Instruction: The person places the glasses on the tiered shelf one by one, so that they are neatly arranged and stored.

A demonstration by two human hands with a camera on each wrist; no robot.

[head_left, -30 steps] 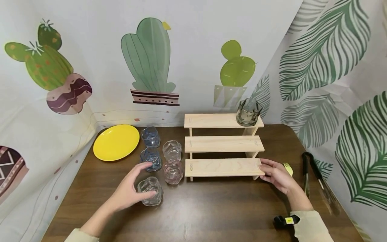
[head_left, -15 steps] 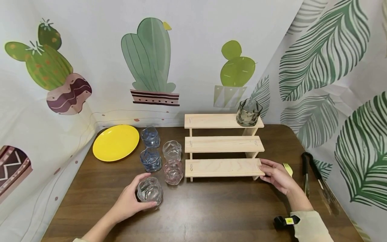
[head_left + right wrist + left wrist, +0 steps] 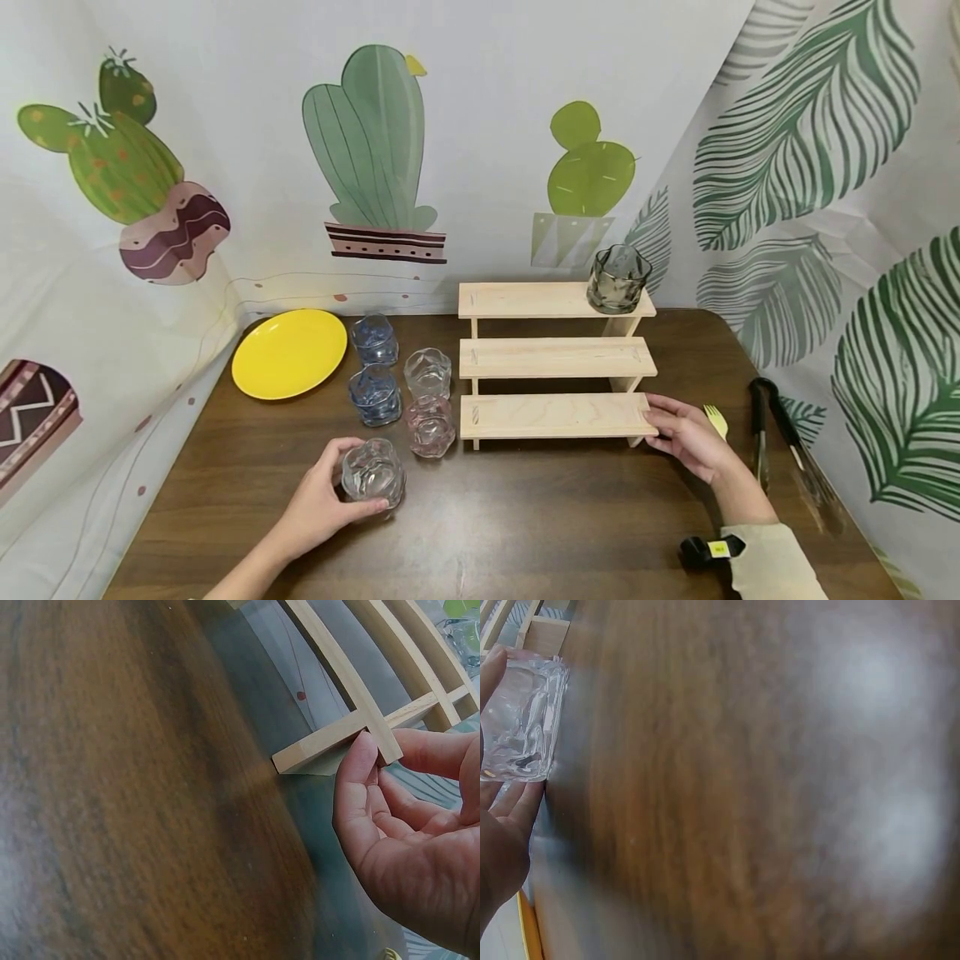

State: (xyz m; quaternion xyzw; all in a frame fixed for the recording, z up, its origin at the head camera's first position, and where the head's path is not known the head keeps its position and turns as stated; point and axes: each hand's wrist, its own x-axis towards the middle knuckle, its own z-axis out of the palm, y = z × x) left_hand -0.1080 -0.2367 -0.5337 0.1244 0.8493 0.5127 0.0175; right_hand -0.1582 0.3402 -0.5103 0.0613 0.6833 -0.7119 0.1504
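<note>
In the head view, my left hand [image 3: 315,504] holds a clear drinking glass [image 3: 373,473] at the front left of the table, thumb on its near side and fingers around its far side. The left wrist view shows the glass [image 3: 521,724] upright, its base at or very near the tabletop. My right hand [image 3: 690,435] pinches the right end of the lowest board of a three-step wooden rack [image 3: 555,415]. In the right wrist view, thumb and fingers close on that board's end. A smoky grey glass [image 3: 618,279] stands at the right of the top step.
Behind the held glass stand two blue glasses [image 3: 375,396], another clear glass [image 3: 427,373] and a pinkish glass [image 3: 431,427]. A yellow plate [image 3: 289,354] lies back left. On the right are a yellow-green fork [image 3: 716,419], black-handled tongs [image 3: 759,425] and a black strap-like item [image 3: 708,548].
My left hand has come down and closed its thumb and fingers around the clear glass, which stays in about the same spot. The right hand and the rack have not moved.
</note>
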